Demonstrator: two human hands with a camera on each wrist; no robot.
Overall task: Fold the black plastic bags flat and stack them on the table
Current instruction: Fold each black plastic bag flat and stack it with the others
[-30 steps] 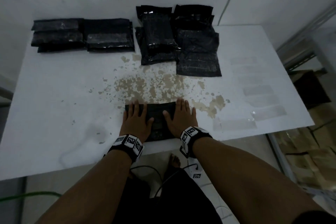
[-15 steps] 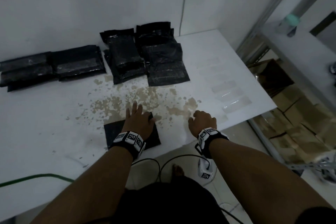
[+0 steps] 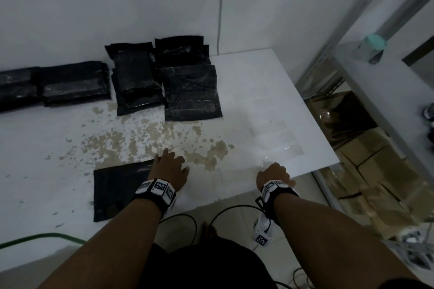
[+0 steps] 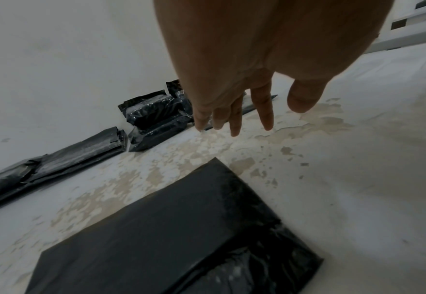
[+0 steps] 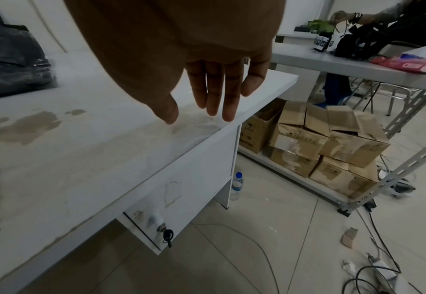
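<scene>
Worktop [image 3: 270, 91]: white, stained brown ahead of the left fingers.
Bag [image 3: 117, 190]: folded flat, under the left hand's [image 3: 170, 171] heel, likely pinned there to keep its crease.
Stacks [image 3: 164, 82]: far beyond the fingertips, by the wall.
Right hand [image 3: 273, 175]: fingers straight, empty, over clear strips, perhaps tape.
Left fingers [image 4: 234, 117]: spread, holding nothing.
Hidden: leftmost stack cut off.

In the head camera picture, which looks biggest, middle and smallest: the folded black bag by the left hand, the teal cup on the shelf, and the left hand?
1. folded black bag
2. left hand
3. teal cup, though it sits farther away, so this is looks only.
</scene>
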